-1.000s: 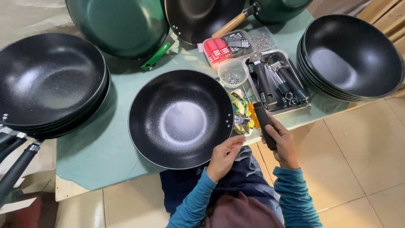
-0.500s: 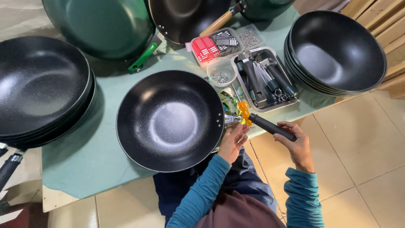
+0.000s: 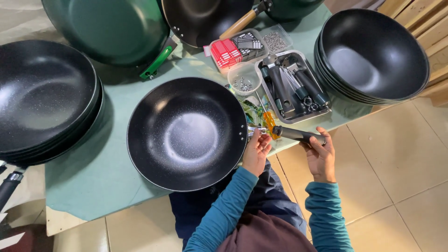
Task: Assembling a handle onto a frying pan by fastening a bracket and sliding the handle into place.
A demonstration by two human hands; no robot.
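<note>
A black speckled wok point(image 3: 186, 133) lies on the pale green table point(image 3: 88, 177) in front of me. My right hand point(image 3: 319, 156) grips a black pan handle point(image 3: 298, 136), held level against the wok's right rim. My left hand point(image 3: 255, 151) pinches the metal bracket where that handle meets the rim. An orange-handled screwdriver point(image 3: 269, 122) lies on the table just behind the joint.
A metal tray point(image 3: 322, 110) of black handles and a small clear tub of screws point(image 3: 242, 84) sit behind the wok. Stacks of black woks stand at left point(image 3: 42, 98) and right point(image 3: 373, 53). Green pans point(image 3: 112, 28) and red and grey boxes point(image 3: 233, 49) lie at the back.
My right hand swung the black handle from upright to level against the wok's rim. My left hand moved up to the joint.
</note>
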